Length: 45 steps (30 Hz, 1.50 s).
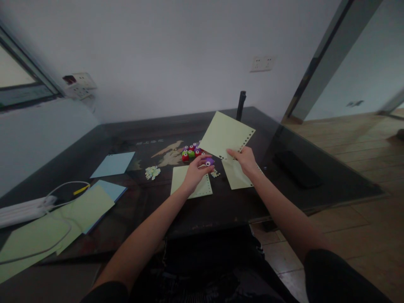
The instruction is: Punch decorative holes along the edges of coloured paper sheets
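Note:
Between the thumb and fingers of my left hand [197, 170] is a small purple craft hole punch [208, 161] with a round white eye-like spot. My right hand [243, 158] pinches the lower edge of a pale yellow sheet [224, 134], raised and tilted above the table. A row of punched holes runs along its right edge, and a few more show near the lower edge. Beneath my left hand lies another pale yellow sheet [180, 179] with holes on its right side. A third yellow sheet [235, 176] rests below my right hand, partly covered.
Several red, green and purple punches [191, 152] cluster behind my left hand. Small paper cut-outs form a pile [152, 172]. Blue paper [113, 164], yellow sheets [85, 210], a white power strip [25, 210] and its cable lie left. A dark flat object [296, 169] is right.

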Motion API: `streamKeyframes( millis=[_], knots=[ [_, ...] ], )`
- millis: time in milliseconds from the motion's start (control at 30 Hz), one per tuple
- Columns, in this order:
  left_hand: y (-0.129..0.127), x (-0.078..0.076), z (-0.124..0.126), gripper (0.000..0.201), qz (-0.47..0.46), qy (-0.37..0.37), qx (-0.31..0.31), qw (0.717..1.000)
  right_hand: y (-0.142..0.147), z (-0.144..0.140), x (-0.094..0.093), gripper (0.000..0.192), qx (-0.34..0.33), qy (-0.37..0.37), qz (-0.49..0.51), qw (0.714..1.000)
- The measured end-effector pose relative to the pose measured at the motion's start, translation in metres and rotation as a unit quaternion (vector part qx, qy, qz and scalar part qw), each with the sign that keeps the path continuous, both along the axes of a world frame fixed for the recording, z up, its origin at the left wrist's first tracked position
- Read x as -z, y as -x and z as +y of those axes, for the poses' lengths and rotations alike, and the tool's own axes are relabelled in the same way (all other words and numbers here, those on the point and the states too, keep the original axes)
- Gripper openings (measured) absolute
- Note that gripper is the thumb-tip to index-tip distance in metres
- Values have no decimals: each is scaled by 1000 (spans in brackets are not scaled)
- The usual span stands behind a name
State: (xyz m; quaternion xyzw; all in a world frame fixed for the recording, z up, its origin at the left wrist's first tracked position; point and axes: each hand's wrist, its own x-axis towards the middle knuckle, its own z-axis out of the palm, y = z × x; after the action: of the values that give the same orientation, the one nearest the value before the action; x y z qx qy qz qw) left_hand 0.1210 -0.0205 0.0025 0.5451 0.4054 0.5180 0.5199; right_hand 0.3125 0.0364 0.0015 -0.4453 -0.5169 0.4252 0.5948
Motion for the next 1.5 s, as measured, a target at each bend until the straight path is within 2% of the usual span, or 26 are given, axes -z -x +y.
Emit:
streamKeyframes(
  millis=[133,267,533,900,1067,1267,1500],
  knots=[
    [-1,2,0,45,-66,29,29,997,2,-2,-3,39,10,-30,-4,999],
    [-2,2,-1,45,-94,54,23,994,3,-2,-1,42,3,-44,-29,999],
    [-4,1,-1,34,-107,65,24,992,5,-4,-1,34,-9,-65,-54,996],
    [-4,-1,-2,35,-103,66,18,992,6,-10,-7,32,-16,-84,-97,992],
    [-4,2,-1,33,-71,60,-8,996,6,-9,-4,33,-30,-83,-116,989],
    [-8,4,-1,35,-136,94,-24,986,7,-7,0,31,-50,-69,-128,988],
    [-7,9,2,31,-131,91,-9,987,8,-12,-8,28,-45,-56,-145,987]
  ],
)
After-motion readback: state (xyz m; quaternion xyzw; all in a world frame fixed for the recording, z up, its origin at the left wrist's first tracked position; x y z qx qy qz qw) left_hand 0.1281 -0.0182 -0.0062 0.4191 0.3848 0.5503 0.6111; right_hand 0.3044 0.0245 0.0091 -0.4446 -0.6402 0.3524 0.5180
